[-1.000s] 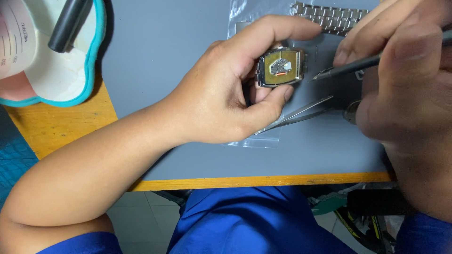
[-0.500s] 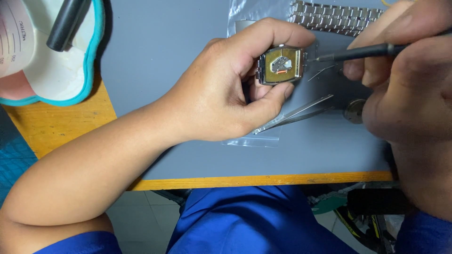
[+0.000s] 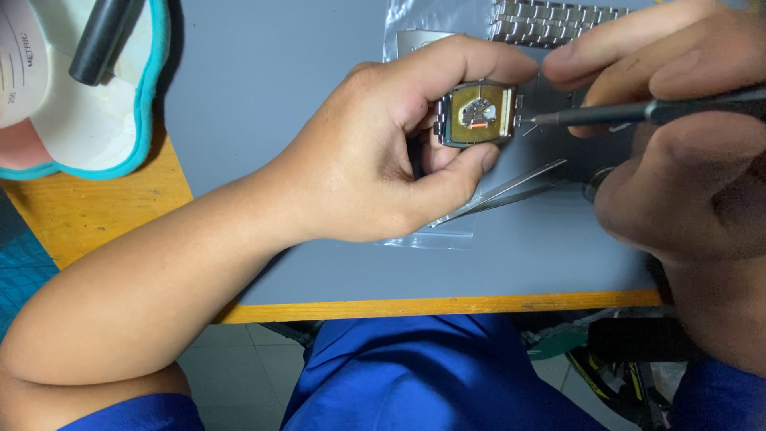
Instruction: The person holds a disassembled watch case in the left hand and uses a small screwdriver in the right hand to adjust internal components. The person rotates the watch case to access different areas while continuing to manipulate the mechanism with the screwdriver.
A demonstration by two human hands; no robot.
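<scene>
Looking down from the head camera, a square metal watch case (image 3: 479, 114) is seen clamped between the thumb and curled fingers of the left hand (image 3: 383, 156), its open back turned upward so that the gold-coloured movement inside is exposed. The case is held just above a grey mat (image 3: 271, 104) laid over the yellow bench (image 3: 88, 211). A slim dark screwdriver (image 3: 638, 112) is gripped by the closed fingers of the right hand (image 3: 678, 152), and its fine tip is brought to the right edge of the case (whether it actually touches cannot be told). Beneath the left hand a clear plastic bag (image 3: 431, 231) is spread on the mat, and a pair of steel tweezers (image 3: 511, 187) lies across it, partly hidden by the thumb. A metal link bracelet (image 3: 550, 20) is stretched along the top edge of the view. At the upper left a white tray with a teal rim (image 3: 120, 120) rests partly on the mat, with a black cylindrical handle (image 3: 104, 40) lying in it. Blue trousers (image 3: 431, 375) are visible below the bench edge.
</scene>
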